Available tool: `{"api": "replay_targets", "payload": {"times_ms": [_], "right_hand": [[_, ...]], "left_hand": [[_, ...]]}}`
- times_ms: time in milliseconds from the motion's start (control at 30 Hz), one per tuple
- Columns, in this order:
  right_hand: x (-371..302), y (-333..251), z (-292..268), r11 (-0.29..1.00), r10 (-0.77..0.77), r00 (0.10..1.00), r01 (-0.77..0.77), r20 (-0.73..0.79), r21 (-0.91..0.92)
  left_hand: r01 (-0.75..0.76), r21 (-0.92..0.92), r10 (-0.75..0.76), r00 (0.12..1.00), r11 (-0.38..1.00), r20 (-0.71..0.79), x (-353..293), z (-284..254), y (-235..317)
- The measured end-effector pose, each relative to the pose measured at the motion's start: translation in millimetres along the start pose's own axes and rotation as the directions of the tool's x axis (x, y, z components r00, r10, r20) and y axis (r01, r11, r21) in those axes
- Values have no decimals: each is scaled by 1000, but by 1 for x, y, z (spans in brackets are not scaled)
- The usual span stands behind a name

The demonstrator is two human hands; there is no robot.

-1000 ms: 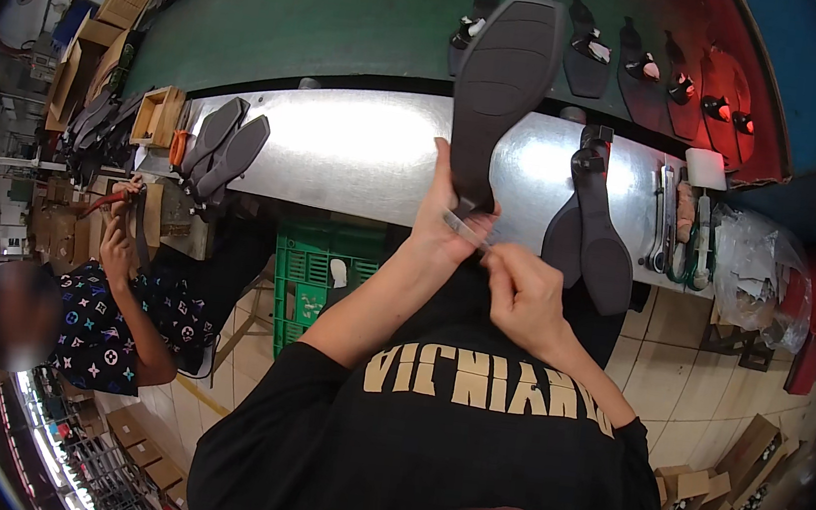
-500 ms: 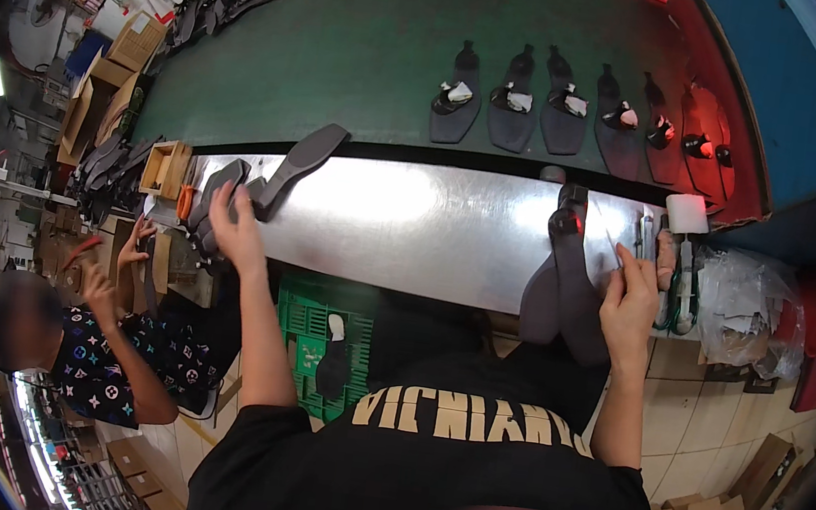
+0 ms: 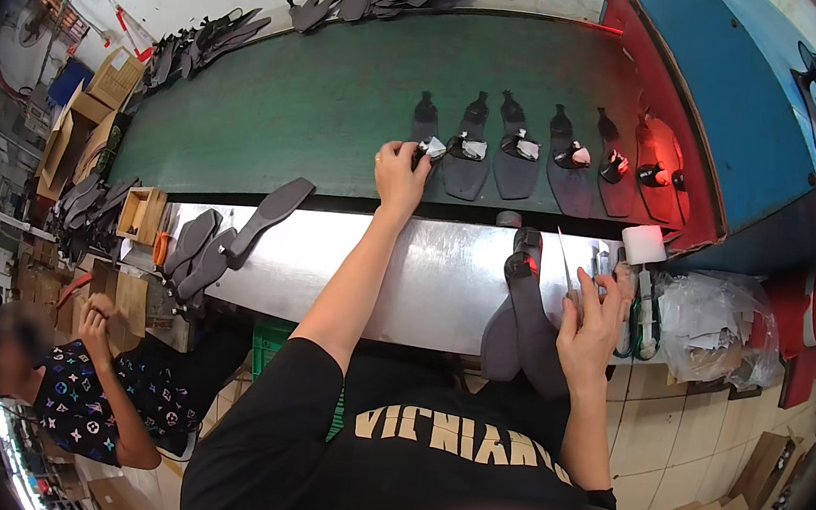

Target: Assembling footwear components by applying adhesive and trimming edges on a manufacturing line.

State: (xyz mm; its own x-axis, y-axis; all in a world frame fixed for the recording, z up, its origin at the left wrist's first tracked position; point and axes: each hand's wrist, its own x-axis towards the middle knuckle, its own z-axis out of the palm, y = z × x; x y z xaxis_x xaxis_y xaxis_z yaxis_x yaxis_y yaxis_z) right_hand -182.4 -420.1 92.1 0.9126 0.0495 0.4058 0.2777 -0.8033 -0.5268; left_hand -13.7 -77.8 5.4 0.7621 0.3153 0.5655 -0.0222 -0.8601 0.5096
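My left hand (image 3: 401, 178) reaches over the green conveyor belt (image 3: 276, 89), its fingers closed at the strap of the leftmost black sandal (image 3: 425, 121) in a row. White stuffing sits by that strap, and the hand covers the sandal's wide end. Above the metal ledge, my right hand (image 3: 589, 331) holds a thin pointed tool (image 3: 565, 258), tip up. Beside it, two dark sandals (image 3: 526, 319) lie crossed at the ledge's front edge, their soles jutting out over it. Several similar sandals (image 3: 516, 162) line the belt to the right, white stuffing at their straps.
Several dark soles (image 3: 272, 214) rest on the ledge's left part near a wooden box (image 3: 141, 215). A white block (image 3: 644, 244), green-handled scissors (image 3: 644, 322) and a plastic bag (image 3: 722, 326) are at the right. A co-worker (image 3: 101, 391) sits at the left; more soles line the belt's far edge.
My left hand has moved from the soles at the left to the leftmost sandal on the belt. My right hand keeps the pointed tool. The view has shifted.
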Motion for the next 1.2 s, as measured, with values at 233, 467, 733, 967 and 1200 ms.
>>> {"api": "replay_targets", "payload": {"times_ms": [233,467,733,967,1200], "right_hand": [[-1,-40,-8,687,130,982,-188,136,702],[13,-77,13,-248,-95,896,-443,433,862],[-10,-86,-25,433,-104,936,-262,336,863],[-25,-104,-34,724,-183,935,-81,304,685],[-29,-101,-27,706,-172,963,-25,206,708]], "left_hand": [[336,-827,-248,937,452,245,3,-97,62],[743,-650,158,631,159,760,-89,-193,125],[771,-637,54,636,-13,770,-116,-206,115],[743,-669,24,669,-6,743,-118,-211,114],[728,-682,41,681,72,731,-117,-214,118]]}}
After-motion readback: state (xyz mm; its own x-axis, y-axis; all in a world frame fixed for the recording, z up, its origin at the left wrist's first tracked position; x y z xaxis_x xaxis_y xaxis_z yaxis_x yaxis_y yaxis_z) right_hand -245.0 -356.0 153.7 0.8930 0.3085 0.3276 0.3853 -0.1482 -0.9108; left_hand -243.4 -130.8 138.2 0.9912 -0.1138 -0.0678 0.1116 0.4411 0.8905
